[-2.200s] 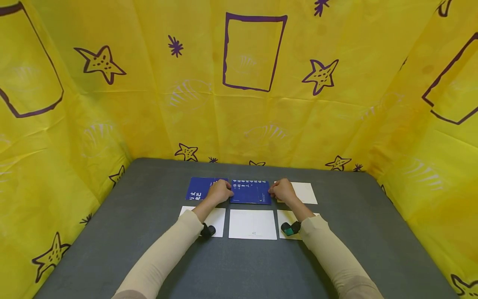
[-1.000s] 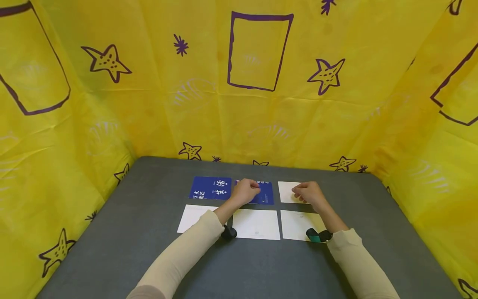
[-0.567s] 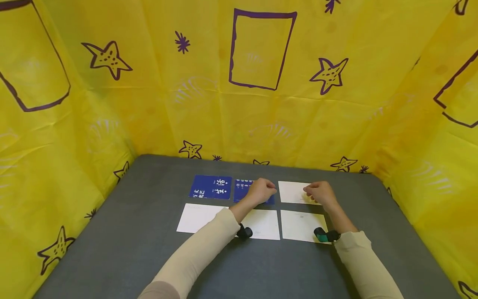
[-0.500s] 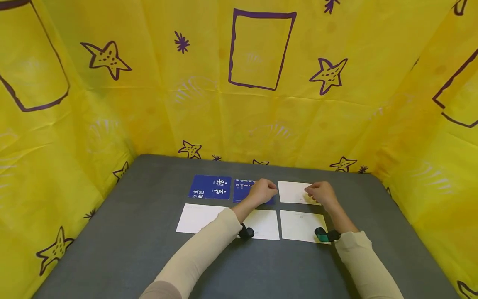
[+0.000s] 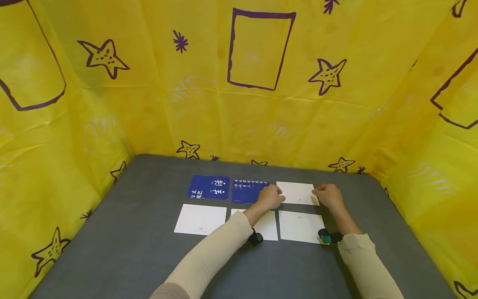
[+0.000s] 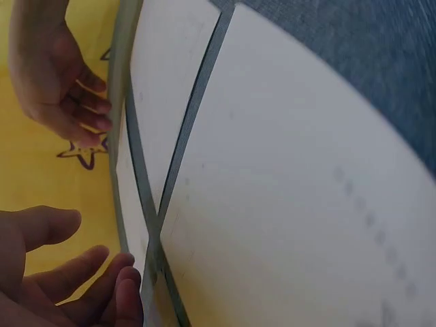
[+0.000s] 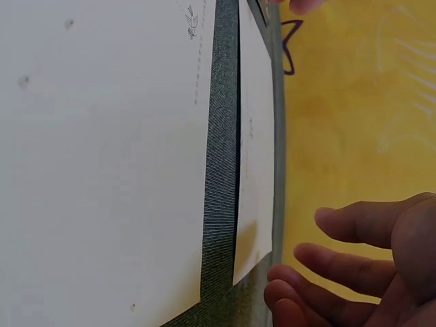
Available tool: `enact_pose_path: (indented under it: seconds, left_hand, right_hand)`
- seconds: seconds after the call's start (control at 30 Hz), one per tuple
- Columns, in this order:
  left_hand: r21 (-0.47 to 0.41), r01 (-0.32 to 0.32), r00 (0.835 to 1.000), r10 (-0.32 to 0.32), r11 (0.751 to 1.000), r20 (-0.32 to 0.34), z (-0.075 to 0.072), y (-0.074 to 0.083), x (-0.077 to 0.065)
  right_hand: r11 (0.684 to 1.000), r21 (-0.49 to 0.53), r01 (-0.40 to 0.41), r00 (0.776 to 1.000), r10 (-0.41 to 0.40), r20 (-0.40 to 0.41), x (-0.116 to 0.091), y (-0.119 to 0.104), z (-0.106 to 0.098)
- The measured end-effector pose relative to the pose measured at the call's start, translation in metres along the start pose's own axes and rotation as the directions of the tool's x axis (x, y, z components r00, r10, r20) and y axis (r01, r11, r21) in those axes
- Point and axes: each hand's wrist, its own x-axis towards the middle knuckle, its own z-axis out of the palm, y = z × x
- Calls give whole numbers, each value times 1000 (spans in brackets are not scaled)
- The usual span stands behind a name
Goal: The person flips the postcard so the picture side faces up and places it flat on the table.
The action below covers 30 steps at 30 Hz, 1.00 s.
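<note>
Six-spot grid of cards: a white card [image 5: 296,193] lies flat at the back right between my two hands. My left hand [image 5: 270,197] hovers by its left edge, over the right part of a blue card [image 5: 248,192] with white characters. Near the white card's right edge is my right hand [image 5: 328,195]. In the left wrist view, the thumb and fingers [image 6: 102,272] stand apart with nothing between them. The right wrist view likewise shows a gap between thumb and fingers [image 7: 340,262]. Whether any fingertip touches the card is unclear.
Another blue card [image 5: 208,187] lies at the back left. The front row holds white cards: left [image 5: 199,219], middle [image 5: 269,226], partly under my left forearm, and right [image 5: 302,226]. Yellow patterned cloth [image 5: 201,112] surrounds the dark grey table [image 5: 123,232].
Both hands have left the middle blue card and moved right. My left hand crossed over that card to the white card's left side; my right hand shifted to its right side.
</note>
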Motion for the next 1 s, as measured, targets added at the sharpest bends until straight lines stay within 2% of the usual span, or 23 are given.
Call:
enact_pose_path:
  seconds: [0.2, 0.47, 0.73, 1.0]
  left_hand:
    - [29, 7, 1000, -6, 1000, -27, 9, 1, 0]
    - [81, 20, 1000, -20, 997, 6, 11, 6, -1]
    - [7, 49, 999, -49, 999, -1, 10, 6, 0]
    - [-84, 83, 996, -84, 993, -9, 12, 8, 2]
  right_hand:
    - [1000, -1, -8, 1000, 8, 18, -2, 0, 4]
    - [999, -34, 2, 1000, -1, 27, -3, 0, 7]
    - [999, 28, -25, 999, 23, 46, 0, 1, 8]
    - [981, 172, -84, 996, 78, 42, 2, 9, 6]
